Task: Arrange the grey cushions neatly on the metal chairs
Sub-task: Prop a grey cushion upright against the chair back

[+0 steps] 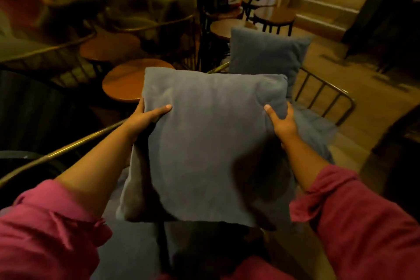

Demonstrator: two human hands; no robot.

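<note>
1. While both arms reach forward in rolled pink sleeves [354,211], a grey cushion [204,143] is held flat in mid-air, near the centre.
2. Beyond it, a second grey cushion [266,54] leans upright on a metal chair [325,98] at far right.
3. Left hand [145,117] clasps the held cushion's left edge, thumb on top.
4. Right hand [283,123] clasps its right edge likewise.
</note>
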